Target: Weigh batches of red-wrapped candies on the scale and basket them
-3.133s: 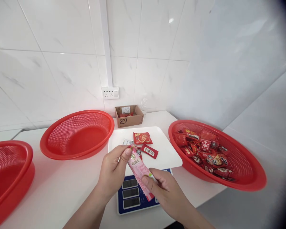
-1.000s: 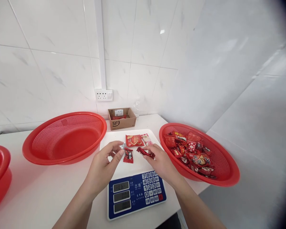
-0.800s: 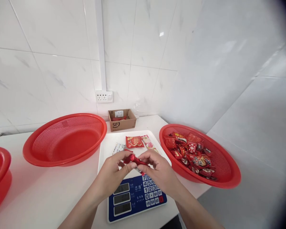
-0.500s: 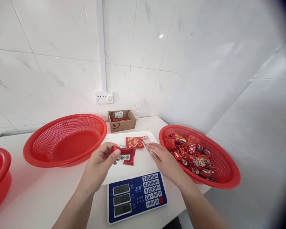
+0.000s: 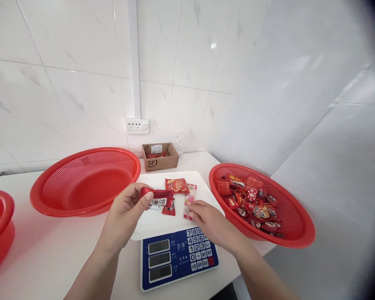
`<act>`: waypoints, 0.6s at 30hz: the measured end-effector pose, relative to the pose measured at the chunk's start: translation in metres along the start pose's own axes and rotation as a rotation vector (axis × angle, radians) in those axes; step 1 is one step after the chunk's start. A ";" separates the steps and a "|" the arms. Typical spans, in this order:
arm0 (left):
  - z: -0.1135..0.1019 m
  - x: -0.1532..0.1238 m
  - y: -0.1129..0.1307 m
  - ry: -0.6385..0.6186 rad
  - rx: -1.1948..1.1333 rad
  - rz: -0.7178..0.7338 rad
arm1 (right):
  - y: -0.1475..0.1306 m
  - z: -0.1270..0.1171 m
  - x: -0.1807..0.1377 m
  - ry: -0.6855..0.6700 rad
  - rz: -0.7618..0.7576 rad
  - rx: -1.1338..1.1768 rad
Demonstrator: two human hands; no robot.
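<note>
My left hand pinches a red-wrapped snack packet with a white label, held above the scale's white pan. My right hand is closed at the fingertips on the lower edge of a pink-and-white packet resting on the pan. Between the hands lie a red and gold packet and a smaller red packet, which is partly covered by the held one. A silvery-white packet shows behind my left fingers. The blue scale panel faces me.
On the right, a red basket holds many red snack packets. Another red basket stands at the left, with part of a third at the edge. Behind the scale sits a cardboard box with red packets, near the wall socket.
My right hand has drawn the pink-and-white packet toward me, and it now lies more upright in view. The red packet in my left hand has turned and shifted slightly left.
</note>
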State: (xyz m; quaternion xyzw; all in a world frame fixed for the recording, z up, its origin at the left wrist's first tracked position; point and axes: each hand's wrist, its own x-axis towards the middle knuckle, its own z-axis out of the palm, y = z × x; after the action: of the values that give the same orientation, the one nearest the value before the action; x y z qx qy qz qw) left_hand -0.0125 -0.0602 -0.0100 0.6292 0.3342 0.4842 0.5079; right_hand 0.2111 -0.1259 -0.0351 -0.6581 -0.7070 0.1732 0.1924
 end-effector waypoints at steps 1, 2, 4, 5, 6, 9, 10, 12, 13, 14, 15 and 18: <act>0.000 0.000 0.000 0.001 0.002 0.003 | -0.002 0.001 0.000 -0.001 -0.033 0.036; -0.001 -0.001 0.001 0.003 0.004 0.005 | -0.003 0.002 0.001 0.005 -0.054 0.059; -0.002 -0.001 0.001 0.007 0.001 0.003 | -0.003 0.004 0.002 0.040 -0.056 0.059; -0.002 -0.001 0.001 0.012 -0.002 0.002 | -0.002 0.005 0.003 0.063 -0.045 0.037; -0.003 -0.001 0.002 0.014 -0.004 0.000 | 0.000 0.006 0.004 0.082 -0.033 0.006; -0.003 -0.001 0.002 0.022 0.003 0.003 | 0.002 0.010 0.006 0.075 -0.027 -0.079; -0.003 -0.001 0.001 0.021 0.008 0.006 | 0.002 0.012 0.006 0.063 -0.031 -0.091; -0.003 0.000 0.001 0.015 0.012 0.011 | 0.000 0.015 0.007 0.052 -0.042 -0.091; -0.003 0.000 0.001 0.014 0.013 0.015 | -0.001 0.016 0.008 0.055 -0.048 -0.083; -0.002 0.000 0.001 0.011 0.019 0.019 | -0.002 0.017 0.008 0.067 -0.050 -0.068; -0.002 0.000 0.002 0.006 0.027 0.023 | -0.004 0.017 0.008 0.087 -0.045 -0.042; 0.001 0.000 0.005 -0.073 0.090 0.019 | -0.008 0.010 0.005 0.181 -0.023 0.130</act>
State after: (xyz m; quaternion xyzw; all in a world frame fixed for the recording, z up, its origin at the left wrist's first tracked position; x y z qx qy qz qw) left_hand -0.0120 -0.0621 -0.0057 0.6717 0.3310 0.4502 0.4865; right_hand 0.1984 -0.1217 -0.0398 -0.6490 -0.6816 0.1563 0.2997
